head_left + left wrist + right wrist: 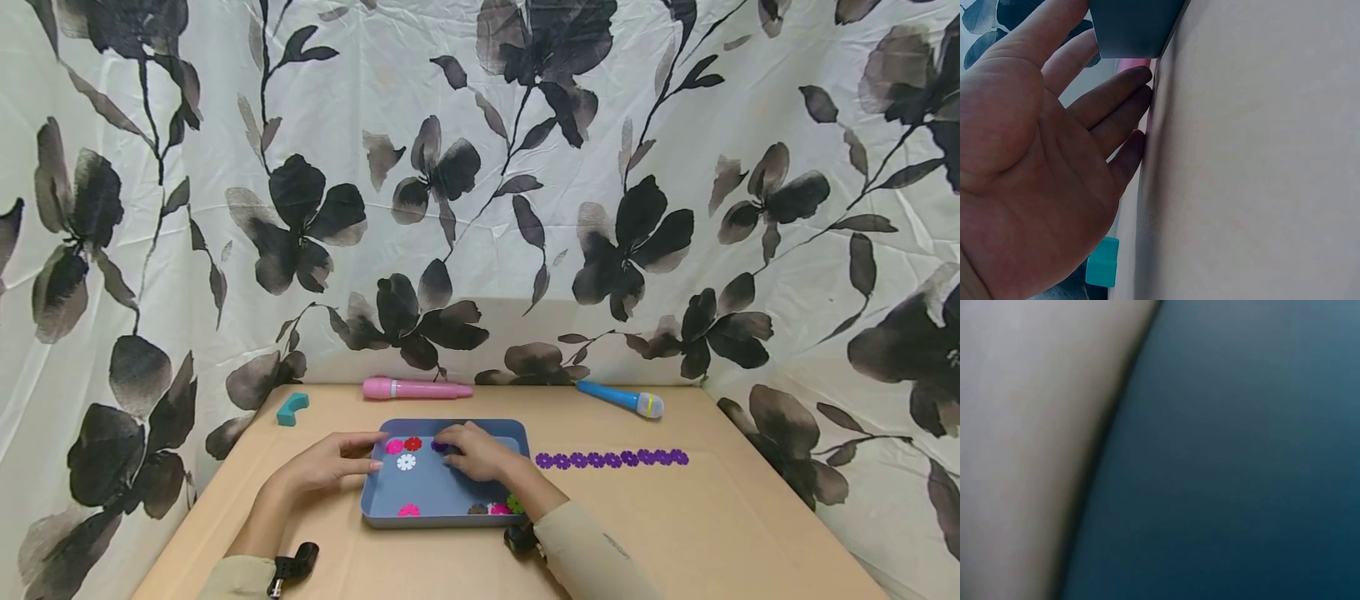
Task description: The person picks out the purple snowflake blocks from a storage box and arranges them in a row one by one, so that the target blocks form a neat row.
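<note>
A blue-grey tray [435, 522] holds loose flower-shaped pieces. Inside it, my right hand [480, 452] has its fingertips and thumb at a purple flower piece [438, 446], which it seems to pinch; the fingers partly cover it. My left hand [318, 462] is at the tray's left side, thumb and fingers spread at the wall; in the left wrist view the other fingers extend loosely below the tray. A pink piece [394, 447], a red piece [412, 444] and a white piece [406, 462] lie near the back left corner. The right wrist view is blurred and shows no hand.
Right of the tray runs a row of purple flower pieces [613, 459]. Behind stand a pink toy microphone [420, 389] and a blue one [618, 399], both lying down. A teal block [292, 409] sits at the back left. A floral curtain [525, 208] borders the table.
</note>
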`<state>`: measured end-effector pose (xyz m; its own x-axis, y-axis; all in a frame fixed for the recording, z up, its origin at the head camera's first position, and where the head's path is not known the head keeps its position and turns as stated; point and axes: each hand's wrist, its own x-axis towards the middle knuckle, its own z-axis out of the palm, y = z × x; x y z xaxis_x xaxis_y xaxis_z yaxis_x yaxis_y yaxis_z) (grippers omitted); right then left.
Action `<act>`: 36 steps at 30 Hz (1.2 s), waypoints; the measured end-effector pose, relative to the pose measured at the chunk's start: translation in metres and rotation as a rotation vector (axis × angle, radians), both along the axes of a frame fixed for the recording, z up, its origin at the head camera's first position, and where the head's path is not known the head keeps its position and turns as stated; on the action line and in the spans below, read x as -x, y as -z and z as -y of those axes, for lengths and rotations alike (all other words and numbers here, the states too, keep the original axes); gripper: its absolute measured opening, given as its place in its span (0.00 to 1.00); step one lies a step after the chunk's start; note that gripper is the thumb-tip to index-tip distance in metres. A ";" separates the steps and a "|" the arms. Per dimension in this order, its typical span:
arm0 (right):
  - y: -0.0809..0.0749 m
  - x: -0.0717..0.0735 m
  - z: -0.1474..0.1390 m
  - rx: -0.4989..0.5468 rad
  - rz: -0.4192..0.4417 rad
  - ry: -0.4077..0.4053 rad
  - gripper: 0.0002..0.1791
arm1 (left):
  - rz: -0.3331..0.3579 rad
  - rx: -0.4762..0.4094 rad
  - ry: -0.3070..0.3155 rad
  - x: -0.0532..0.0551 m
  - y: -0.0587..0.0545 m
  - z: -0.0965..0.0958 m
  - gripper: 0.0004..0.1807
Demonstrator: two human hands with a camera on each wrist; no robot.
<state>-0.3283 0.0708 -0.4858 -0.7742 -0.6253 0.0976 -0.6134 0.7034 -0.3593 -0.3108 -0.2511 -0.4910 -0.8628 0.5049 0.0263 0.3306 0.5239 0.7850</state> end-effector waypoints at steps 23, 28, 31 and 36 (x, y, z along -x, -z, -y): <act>-0.004 0.003 -0.006 0.095 0.007 0.051 0.04 | -0.007 0.000 -0.014 -0.001 -0.002 0.000 0.34; -0.006 0.001 -0.007 0.108 -0.005 0.043 0.03 | -0.014 -0.005 -0.008 -0.001 -0.001 0.001 0.34; -0.006 0.000 -0.008 0.121 -0.005 0.032 0.03 | -0.006 -0.011 -0.012 0.000 0.000 0.001 0.34; -0.007 -0.004 -0.014 0.152 -0.007 0.018 0.04 | 0.005 -0.013 -0.018 0.000 0.002 0.001 0.34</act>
